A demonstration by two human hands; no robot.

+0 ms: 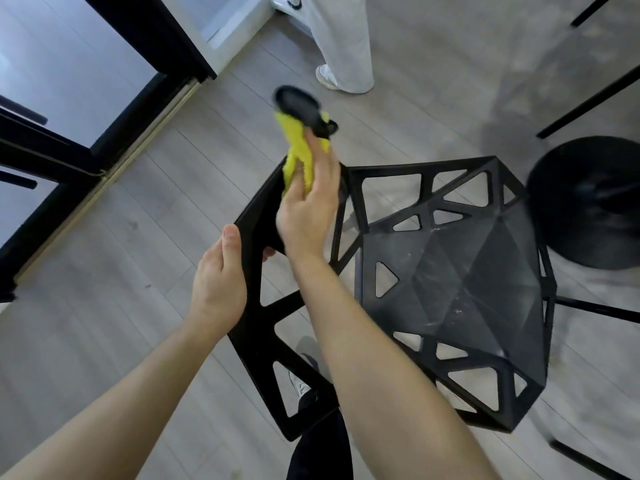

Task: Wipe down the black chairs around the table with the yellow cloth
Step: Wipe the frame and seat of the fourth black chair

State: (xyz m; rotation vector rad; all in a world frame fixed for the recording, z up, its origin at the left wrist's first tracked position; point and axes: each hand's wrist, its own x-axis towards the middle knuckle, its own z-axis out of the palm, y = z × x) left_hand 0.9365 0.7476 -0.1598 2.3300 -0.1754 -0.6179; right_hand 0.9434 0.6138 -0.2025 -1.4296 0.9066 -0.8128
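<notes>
The fuzzy yellow cloth [300, 152] sits bunched against the far left corner of the black chair [450, 271], an angular frame of triangular cutouts. The right hand [308, 209] grasps it there, fingers pressing it on. The left hand [218, 275] grips the chair's flat left edge. Pale wood-grain floor [156, 209] lies beneath.

Both forearms are bare, with no sleeves, watch or rings visible. Below, dark black trousers [318, 448] and a pale grey-white sneaker [300, 385] show.
</notes>
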